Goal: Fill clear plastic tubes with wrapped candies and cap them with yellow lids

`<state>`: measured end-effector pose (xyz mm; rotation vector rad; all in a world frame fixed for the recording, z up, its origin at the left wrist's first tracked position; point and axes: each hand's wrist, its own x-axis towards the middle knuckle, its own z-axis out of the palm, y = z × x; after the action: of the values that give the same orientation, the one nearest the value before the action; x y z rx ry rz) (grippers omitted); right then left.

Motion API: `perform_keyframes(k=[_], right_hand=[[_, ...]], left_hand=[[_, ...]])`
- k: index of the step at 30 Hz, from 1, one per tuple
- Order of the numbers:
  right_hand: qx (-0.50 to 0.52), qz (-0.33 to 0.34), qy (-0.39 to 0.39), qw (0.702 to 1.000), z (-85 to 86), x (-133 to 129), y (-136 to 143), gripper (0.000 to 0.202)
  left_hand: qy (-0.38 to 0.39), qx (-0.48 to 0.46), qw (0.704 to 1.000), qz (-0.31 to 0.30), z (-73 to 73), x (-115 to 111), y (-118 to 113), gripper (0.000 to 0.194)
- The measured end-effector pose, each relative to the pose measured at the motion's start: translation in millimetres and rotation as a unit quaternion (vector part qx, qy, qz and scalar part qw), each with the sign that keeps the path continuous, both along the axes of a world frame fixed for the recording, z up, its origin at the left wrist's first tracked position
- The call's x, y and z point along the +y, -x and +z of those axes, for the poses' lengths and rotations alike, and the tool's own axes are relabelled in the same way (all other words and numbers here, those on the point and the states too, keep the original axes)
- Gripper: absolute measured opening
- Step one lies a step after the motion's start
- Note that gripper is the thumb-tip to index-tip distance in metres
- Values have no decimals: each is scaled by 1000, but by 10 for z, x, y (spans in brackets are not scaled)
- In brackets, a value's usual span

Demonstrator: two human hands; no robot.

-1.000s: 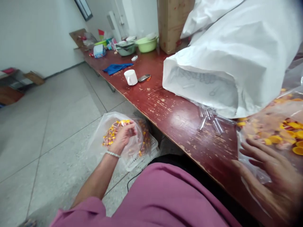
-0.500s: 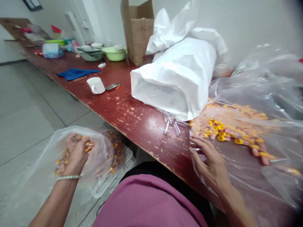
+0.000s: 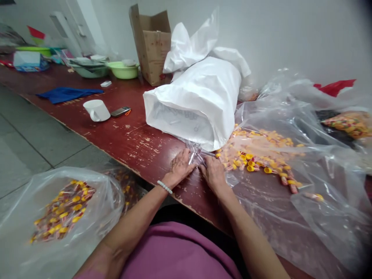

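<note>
Several clear plastic tubes (image 3: pixel 195 152) lie on the red table in front of the mouth of a white sack (image 3: pixel 200 93), which holds more of them. My left hand (image 3: pixel 180 167), with a beaded bracelet at the wrist, rests on the left side of these tubes, thumb apart from the fingers. From the other side my right hand (image 3: pixel 214 173) touches them, its fingers partly bent and partly hidden. Both hands are open around the small pile. Just right of my right hand, small candy-filled tubes with yellow caps (image 3: pixel 250 162) are spread on and under clear plastic sheeting (image 3: pixel 290 217).
A large clear bag (image 3: pixel 113 193) of yellow-capped pieces stands low at the left, below the table edge. On the table (image 3: pixel 124 141) are a white mug (image 3: pixel 97 110), a phone (image 3: pixel 120 111), a blue cloth (image 3: pixel 68 94), green basins (image 3: pixel 123 70) and a cardboard box (image 3: pixel 155 54).
My left hand has left the clear bag, letting go of its yellow-capped pieces, and come to the tubes on the table. My right hand has moved left to the tubes. The view has turned rightward.
</note>
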<state>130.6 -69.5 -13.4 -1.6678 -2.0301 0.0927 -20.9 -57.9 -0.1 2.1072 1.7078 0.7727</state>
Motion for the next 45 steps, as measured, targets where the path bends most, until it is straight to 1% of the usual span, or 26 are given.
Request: perform_keyframes(k=[2, 4, 6, 7, 9, 11, 12, 13, 14, 16, 19, 20, 22, 23, 25, 26, 27, 28, 29, 30, 32, 34, 37, 39, 42, 45], right_hand=[[13, -5, 3, 1000, -28, -12, -12, 23], [46, 4, 0, 999, -35, -59, -20, 25], [132, 32, 12, 991, -18, -137, -3, 26], [187, 50, 26, 981, -1, -182, 16, 27], [283, 77, 56, 954, 41, -274, 68, 27], [319, 85, 69, 941, 78, -348, 117, 28], [326, 87, 67, 939, 89, -374, 134, 29], [328, 88, 61, 939, 94, -394, 145, 29], [325, 91, 54, 940, 93, -408, 150, 29], [301, 100, 35, 948, 79, -428, 149, 29], [194, 92, 4, 977, 79, -474, 144, 29], [147, 83, -1, 986, 99, -499, 138, 30], [76, 75, -8, 994, 178, -553, 98, 28], [63, 77, -15, 995, 231, -576, 50, 27], [80, 70, -47, 993, 338, -595, -134, 23], [94, 47, -69, 992, 377, -586, -276, 22], [96, 8, -86, 992, 397, -560, -448, 22], [89, -43, -100, 990, 397, -518, -642, 22], [58, -96, -100, 989, 374, -462, -845, 23], [10, -132, -89, 987, 332, -397, -1042, 26], [-24, -141, -72, 987, 212, -259, -1368, 31], [-51, -119, -49, 990, 85, -146, -1556, 33], [-86, -105, -24, 990, -49, -60, -1616, 33], [-100, -118, -16, 988, -95, -45, -1596, 33], [-108, -149, -13, 983, -135, -57, -1582, 30], [-103, -186, -20, 977, -169, -102, -1598, 30]], left_hand=[[23, -5, 1000, -11, 8, 28, 34, 35], [48, -39, 998, -14, 44, 7, 106, 37], [89, -108, 989, -37, 88, -54, 174, 40], [118, -156, 979, -60, 105, -95, 198, 41], [186, -259, 940, -118, 118, -182, 224, 44], [238, -346, 894, -158, 107, -255, 227, 49], [250, -374, 878, -165, 96, -281, 225, 52], [250, -392, 869, -168, 84, -298, 221, 55], [243, -399, 868, -169, 71, -308, 217, 56], [213, -392, 878, -171, 42, -313, 202, 55], [145, -372, 900, -174, -20, -311, 150, 46], [128, -373, 903, -174, -43, -315, 121, 42], [125, -397, 894, -166, -84, -332, 54, 35], [136, -417, 885, -158, -96, -344, 22, 32], [173, -461, 861, -127, -97, -369, -28, 28], [189, -483, 848, -108, -86, -381, -41, 26], [202, -506, 833, -90, -70, -390, -46, 26], [216, -529, 817, -76, -52, -398, -45, 26], [229, -550, 801, -67, -34, -404, -39, 26], [240, -566, 786, -64, -19, -409, -30, 27], [258, -578, 771, -74, 1, -419, -17, 29], [272, -565, 773, -92, 4, -431, -16, 31], [291, -542, 781, -106, -14, -452, -32, 31], [288, -523, 795, -110, -30, -463, -43, 31], [266, -489, 823, -110, -40, -481, -58, 31], [253, -470, 838, -110, -31, -506, -81, 30]])
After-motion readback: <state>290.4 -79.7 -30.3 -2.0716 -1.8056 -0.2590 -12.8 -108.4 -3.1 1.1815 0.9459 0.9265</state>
